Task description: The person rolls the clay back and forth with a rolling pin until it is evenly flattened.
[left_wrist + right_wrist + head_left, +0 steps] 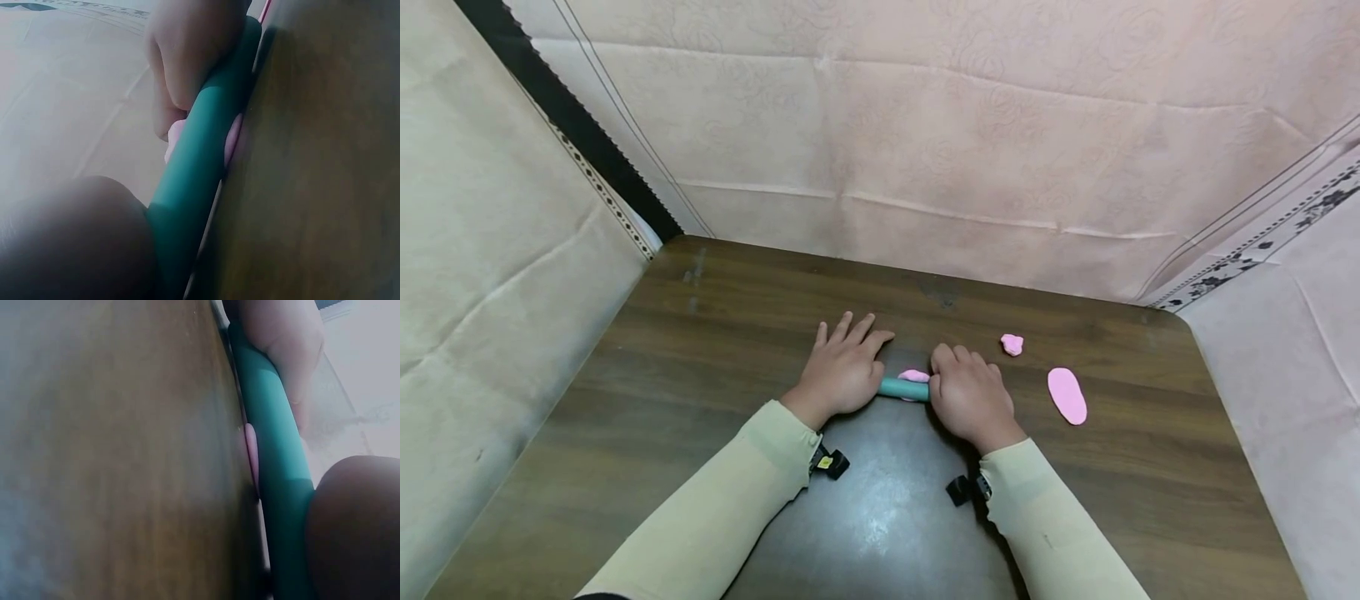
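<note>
A green rolling pin (904, 389) lies across a piece of pink clay (914, 376) on the table. My left hand (842, 375) presses on the pin's left end, its fingers straight and spread. At the other end, my right hand (972, 396) grips the pin with bent fingers. The left wrist view shows the rolling pin (200, 144) with pink clay (175, 139) bulging out on both sides beneath it. A thin pink edge of clay (252, 453) shows under the pin in the right wrist view.
Right of the right hand lie a flat pink oval (1067, 396) and, farther back, a small pink lump (1012, 344). The brown wooden table (700, 375) ends at pale cloth hangings (925, 150) behind and on both sides.
</note>
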Demonstrator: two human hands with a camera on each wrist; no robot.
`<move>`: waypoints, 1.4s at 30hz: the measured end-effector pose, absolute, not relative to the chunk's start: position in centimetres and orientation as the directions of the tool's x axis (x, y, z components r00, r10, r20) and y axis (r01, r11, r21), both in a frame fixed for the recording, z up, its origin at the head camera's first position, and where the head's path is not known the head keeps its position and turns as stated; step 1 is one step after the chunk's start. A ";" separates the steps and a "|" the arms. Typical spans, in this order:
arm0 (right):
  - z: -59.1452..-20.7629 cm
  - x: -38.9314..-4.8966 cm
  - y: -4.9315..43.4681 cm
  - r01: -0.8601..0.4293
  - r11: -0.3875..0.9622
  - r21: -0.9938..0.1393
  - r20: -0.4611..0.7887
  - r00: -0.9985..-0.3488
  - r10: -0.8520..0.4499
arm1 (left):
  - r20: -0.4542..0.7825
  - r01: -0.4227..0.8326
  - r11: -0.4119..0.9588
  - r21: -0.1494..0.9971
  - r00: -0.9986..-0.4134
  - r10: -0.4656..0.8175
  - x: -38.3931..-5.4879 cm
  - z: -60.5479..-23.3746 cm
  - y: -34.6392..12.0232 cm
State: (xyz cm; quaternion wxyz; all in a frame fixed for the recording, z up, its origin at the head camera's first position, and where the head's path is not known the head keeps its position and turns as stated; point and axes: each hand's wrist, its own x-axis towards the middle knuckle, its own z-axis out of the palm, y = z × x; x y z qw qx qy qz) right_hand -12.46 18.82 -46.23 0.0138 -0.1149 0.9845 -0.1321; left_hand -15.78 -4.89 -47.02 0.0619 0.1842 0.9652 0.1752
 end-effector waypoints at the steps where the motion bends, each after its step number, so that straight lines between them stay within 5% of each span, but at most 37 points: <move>1: -46.3 -12.4 18.8 -0.222 0.939 -0.263 0.003 -0.973 -0.229 | -0.055 0.333 0.871 0.361 -0.925 0.377 -15.7 -47.0 -4.9; 21: -46.9 -11.7 18.8 -0.209 0.945 -0.253 0.002 -0.976 -0.216 | -0.072 0.319 0.868 0.380 -0.926 0.372 -15.3 -47.4 -4.9; 42: -46.9 -14.5 19.0 -0.191 0.952 -0.237 -0.010 -0.980 -0.199 | -0.044 0.289 0.857 0.427 -0.940 0.340 -17.5 -47.0 -4.5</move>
